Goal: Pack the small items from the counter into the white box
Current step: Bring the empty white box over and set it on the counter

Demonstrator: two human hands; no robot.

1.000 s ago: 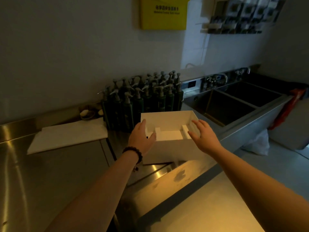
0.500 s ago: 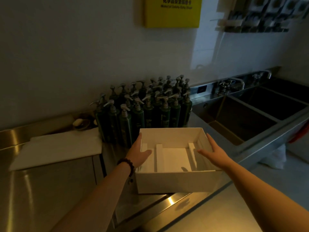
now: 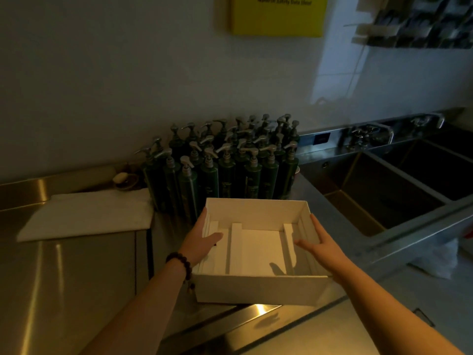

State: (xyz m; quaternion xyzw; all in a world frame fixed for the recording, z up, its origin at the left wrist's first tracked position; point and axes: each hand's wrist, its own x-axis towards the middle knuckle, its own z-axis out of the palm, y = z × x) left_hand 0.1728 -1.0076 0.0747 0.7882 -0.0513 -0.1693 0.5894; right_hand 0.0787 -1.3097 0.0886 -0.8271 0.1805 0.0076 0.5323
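The white box (image 3: 256,288) is open-topped and sits on the steel counter (image 3: 76,278) in front of me, with white divider strips inside and nothing else in it. My left hand (image 3: 199,242), a bead bracelet at its wrist, grips the left wall, thumb inside and fingers outside. My right hand (image 3: 325,247) grips the right wall the same way. Several dark green pump bottles (image 3: 225,175) stand packed together just behind the box, against the wall.
A flat white sheet (image 3: 89,216) lies on the counter to the left, with a small dish (image 3: 122,178) behind it. A double steel sink (image 3: 384,190) with taps (image 3: 366,134) is to the right. A yellow sign (image 3: 276,14) hangs on the wall.
The box has come nearer and lower in my view, and more of its inside shows. Both hands stay on its side walls, thumbs now inside.
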